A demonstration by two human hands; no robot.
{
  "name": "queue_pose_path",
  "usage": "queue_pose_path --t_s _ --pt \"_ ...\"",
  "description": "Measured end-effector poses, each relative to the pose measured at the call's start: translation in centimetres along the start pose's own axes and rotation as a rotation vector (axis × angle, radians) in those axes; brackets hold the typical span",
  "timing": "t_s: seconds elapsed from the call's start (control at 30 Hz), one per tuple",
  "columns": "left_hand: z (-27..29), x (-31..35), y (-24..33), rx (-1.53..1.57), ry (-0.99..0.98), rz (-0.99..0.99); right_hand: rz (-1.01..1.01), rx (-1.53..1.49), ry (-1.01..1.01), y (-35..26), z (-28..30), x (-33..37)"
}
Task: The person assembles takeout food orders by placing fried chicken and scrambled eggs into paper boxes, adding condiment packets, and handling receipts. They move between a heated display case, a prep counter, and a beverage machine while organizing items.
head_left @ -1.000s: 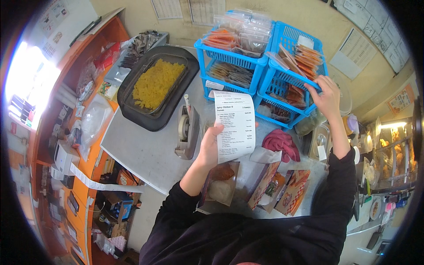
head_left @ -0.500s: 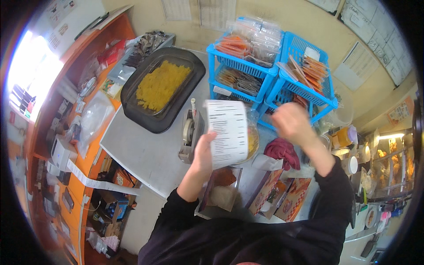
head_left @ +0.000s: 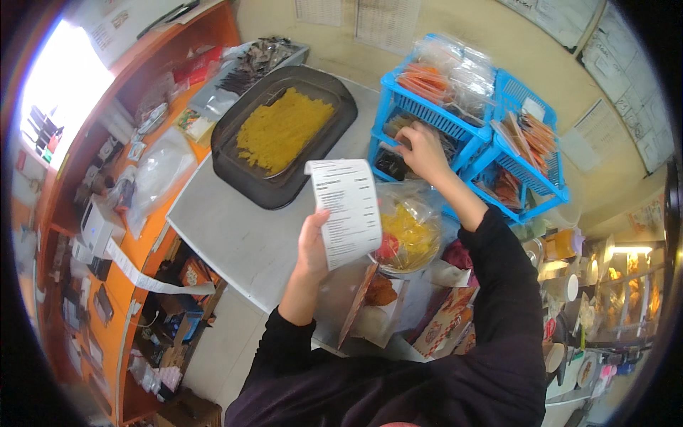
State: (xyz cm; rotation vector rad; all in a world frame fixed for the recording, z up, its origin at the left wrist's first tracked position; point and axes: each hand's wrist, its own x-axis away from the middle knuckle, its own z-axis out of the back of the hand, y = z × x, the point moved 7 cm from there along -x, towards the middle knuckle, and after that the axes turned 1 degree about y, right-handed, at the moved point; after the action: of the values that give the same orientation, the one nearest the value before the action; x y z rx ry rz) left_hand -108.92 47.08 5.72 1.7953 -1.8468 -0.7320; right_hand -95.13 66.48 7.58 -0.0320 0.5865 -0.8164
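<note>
Head view: left hand (head_left: 311, 245) pinches a receipt (head_left: 347, 213) upright over the table (head_left: 235, 224), fingers behind the paper hidden, print blurred. Right hand (head_left: 425, 153), half curled, reaches into a lower tier of the left blue basket stack (head_left: 432, 105); fingertips unclear, cannot tell if it grips any packets (head_left: 449, 146).

Yellow food (head_left: 286, 130) in dark tray (head_left: 257, 192)

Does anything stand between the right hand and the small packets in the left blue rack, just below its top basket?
Nothing visible blocks the front, where the right hand is at the opening. The blue top basket overhangs the small packets, probably limiting access from above. Contact is hidden.
</note>
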Motion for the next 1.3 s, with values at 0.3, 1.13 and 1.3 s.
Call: queue_pose_path --t_s 0.3,1.13,1.3 --pt "2.0 0.4 0.3 0.040 0.023 -0.026 0.001 0.063 0.182 0.7 0.9 0.4" --pt "6.4 -7.9 -2.7 0.030 0.098 -0.034 0.037 0.166 0.216 -0.9 2.1 1.6" --pt "7.4 -11.7 -5.1 0.032 0.144 0.030 0.195 0.302 0.182 -2.3 1.5 2.1"
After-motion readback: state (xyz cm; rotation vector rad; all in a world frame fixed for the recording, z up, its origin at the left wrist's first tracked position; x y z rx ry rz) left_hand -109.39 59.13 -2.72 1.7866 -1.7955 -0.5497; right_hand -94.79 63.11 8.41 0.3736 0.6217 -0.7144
